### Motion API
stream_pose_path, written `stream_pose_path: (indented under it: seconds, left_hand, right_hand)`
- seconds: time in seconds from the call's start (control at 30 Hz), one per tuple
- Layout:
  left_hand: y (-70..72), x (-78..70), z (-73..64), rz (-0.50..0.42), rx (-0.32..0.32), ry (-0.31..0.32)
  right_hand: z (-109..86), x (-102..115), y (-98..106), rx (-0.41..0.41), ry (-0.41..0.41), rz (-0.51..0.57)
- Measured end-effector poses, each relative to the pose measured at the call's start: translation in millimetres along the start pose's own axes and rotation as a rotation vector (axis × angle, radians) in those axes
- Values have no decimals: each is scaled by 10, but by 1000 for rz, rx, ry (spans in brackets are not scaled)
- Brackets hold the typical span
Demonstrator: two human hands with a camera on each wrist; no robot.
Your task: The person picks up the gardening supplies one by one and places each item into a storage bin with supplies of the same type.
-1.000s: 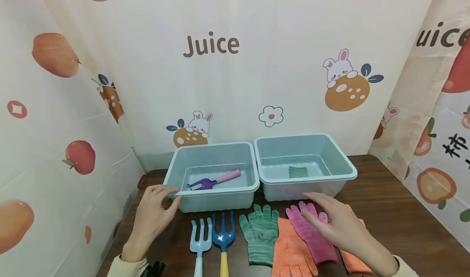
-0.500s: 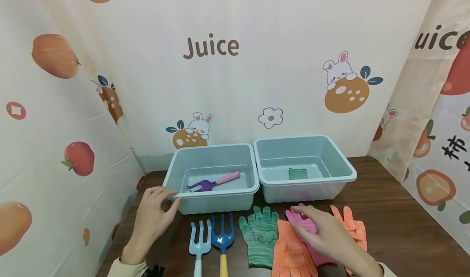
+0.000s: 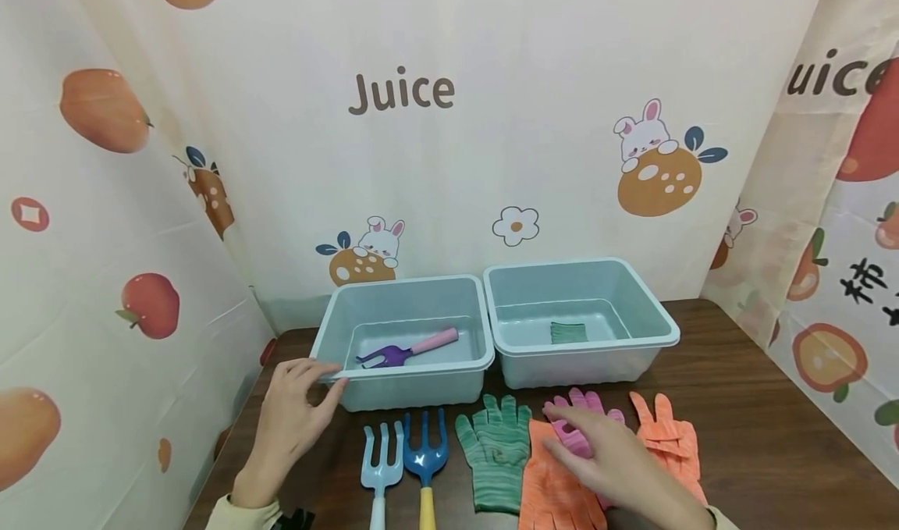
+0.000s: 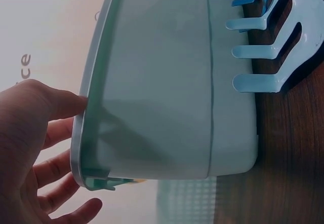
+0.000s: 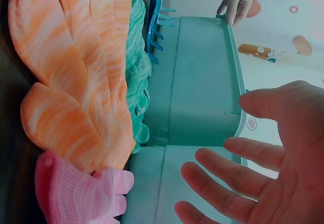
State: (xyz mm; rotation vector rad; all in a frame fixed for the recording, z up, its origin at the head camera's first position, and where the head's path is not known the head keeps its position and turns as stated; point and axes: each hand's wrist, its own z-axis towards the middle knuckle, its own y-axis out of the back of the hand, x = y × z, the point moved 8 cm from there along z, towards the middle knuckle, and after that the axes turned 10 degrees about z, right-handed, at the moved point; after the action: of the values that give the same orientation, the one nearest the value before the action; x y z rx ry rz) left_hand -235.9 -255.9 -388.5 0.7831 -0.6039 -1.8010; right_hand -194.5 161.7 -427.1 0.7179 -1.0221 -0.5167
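Observation:
My left hand (image 3: 293, 421) is at the near left corner of the left pale-blue plastic bin (image 3: 414, 385), pinching its rim. In the left wrist view the thumb (image 4: 71, 104) meets the rim, with the other fingers round its far side. A purple hand fork (image 3: 393, 354) with a pink handle lies in that bin. My right hand (image 3: 618, 460) is over the pink glove (image 3: 576, 405), fingers spread and holding nothing. Beside it lie an orange glove (image 3: 555, 483), a green striped glove (image 3: 500, 452) and another orange glove (image 3: 670, 440).
A second pale-blue bin (image 3: 583, 366) stands to the right, with a small green ribbed piece (image 3: 567, 332) inside. A light-blue hand fork (image 3: 382, 467) and a blue hand fork (image 3: 426, 460) with a yellow handle lie before the left bin. A printed curtain (image 3: 435, 163) hangs behind.
My right hand has moved left over the pink glove, uncovering the far-right orange glove. My left hand has stayed at the left bin's rim.

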Motion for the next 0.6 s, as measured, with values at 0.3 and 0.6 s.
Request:
stream_pose_path:
  seconds: [0.3, 0.6]
  left_hand:
    - [3, -4, -4, -14, -25, -7]
    - [-9, 18, 2, -20, -13, 10]
  right_hand:
    - [14, -2, -62, 72, 16, 74]
    - [41, 36, -177, 130, 52, 155]
